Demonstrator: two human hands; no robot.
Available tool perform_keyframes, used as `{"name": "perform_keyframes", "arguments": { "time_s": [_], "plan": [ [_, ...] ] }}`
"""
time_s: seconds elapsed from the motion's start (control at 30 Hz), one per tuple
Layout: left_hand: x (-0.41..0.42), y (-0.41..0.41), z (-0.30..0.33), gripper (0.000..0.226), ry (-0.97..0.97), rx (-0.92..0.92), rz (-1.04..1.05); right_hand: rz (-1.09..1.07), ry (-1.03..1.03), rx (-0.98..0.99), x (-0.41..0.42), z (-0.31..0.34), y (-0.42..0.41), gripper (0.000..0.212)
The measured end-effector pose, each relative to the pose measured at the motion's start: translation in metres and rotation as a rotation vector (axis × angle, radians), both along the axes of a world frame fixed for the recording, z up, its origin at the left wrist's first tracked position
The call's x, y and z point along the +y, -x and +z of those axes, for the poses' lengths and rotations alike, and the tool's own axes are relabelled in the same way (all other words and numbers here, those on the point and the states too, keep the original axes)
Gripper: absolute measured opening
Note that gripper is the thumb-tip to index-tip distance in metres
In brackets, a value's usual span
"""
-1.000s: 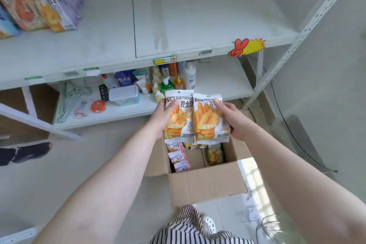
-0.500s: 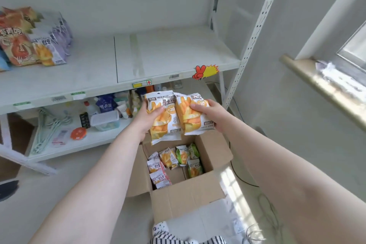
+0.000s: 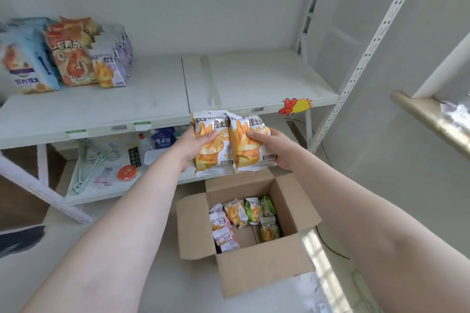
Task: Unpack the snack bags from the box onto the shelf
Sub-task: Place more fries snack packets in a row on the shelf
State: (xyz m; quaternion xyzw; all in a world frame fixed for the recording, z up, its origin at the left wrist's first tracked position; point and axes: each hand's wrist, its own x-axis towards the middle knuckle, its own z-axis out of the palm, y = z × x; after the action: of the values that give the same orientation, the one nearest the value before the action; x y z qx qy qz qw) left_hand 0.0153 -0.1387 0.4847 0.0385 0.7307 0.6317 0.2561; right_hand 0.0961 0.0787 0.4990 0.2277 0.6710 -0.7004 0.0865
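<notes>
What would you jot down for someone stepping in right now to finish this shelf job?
Left hand grips one yellow bag; right hand grips a second yellow bag, side by side above the box, in front of the shelf.
Done: some snack bags already stand at the shelf's left end.
Left: set these two on the shelf, then unpack the bags in the box.
</notes>
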Motion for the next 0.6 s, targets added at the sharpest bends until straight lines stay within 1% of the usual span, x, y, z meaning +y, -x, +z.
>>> {"name": "perform_keyframes", "arguments": {
  "time_s": [0.03, 0.07, 0.13, 0.17, 0.2, 0.23, 0.3, 0.33, 0.47, 0.5, 0.6],
  "plan": [
    [-0.018, 0.007, 0.001, 0.063, 0.023, -0.001, -0.003, 0.012, 0.019, 0.004, -0.016, -0.003, 0.009, 0.039],
    [-0.037, 0.014, 0.002, 0.073, 0.038, -0.009, -0.009, 0.023, 0.035, 0.008, -0.034, -0.006, 0.019, 0.038],
    [-0.08, 0.04, -0.007, 0.108, 0.047, -0.003, 0.002, 0.024, 0.053, 0.008, -0.074, -0.013, 0.041, 0.033],
    [-0.102, 0.054, -0.012, 0.118, 0.058, 0.0, 0.005, 0.022, 0.061, 0.005, -0.094, -0.016, 0.05, 0.028],
    [-0.123, 0.064, -0.014, 0.117, 0.078, -0.009, 0.005, 0.02, 0.07, 0.001, -0.115, -0.019, 0.061, 0.023],
    [-0.142, 0.072, -0.011, 0.104, 0.089, -0.013, 0.009, 0.018, 0.08, -0.002, -0.134, -0.023, 0.071, 0.019],
    [-0.179, 0.085, -0.009, 0.069, 0.091, -0.026, 0.017, 0.022, 0.097, -0.007, -0.171, -0.027, 0.09, 0.02],
    [-0.195, 0.093, -0.011, 0.063, 0.096, -0.037, 0.026, 0.022, 0.096, -0.009, -0.188, -0.029, 0.098, 0.021],
    [-0.253, 0.121, -0.017, 0.054, 0.09, -0.007, 0.048, 0.024, 0.067, -0.02, -0.243, -0.035, 0.126, 0.032],
    [-0.266, 0.128, -0.018, 0.055, 0.084, 0.007, 0.06, 0.024, 0.054, -0.024, -0.254, -0.036, 0.132, 0.034],
    [-0.293, 0.145, -0.027, 0.071, 0.092, 0.016, 0.076, 0.025, 0.041, -0.032, -0.277, -0.036, 0.152, 0.035]
  ]
}}
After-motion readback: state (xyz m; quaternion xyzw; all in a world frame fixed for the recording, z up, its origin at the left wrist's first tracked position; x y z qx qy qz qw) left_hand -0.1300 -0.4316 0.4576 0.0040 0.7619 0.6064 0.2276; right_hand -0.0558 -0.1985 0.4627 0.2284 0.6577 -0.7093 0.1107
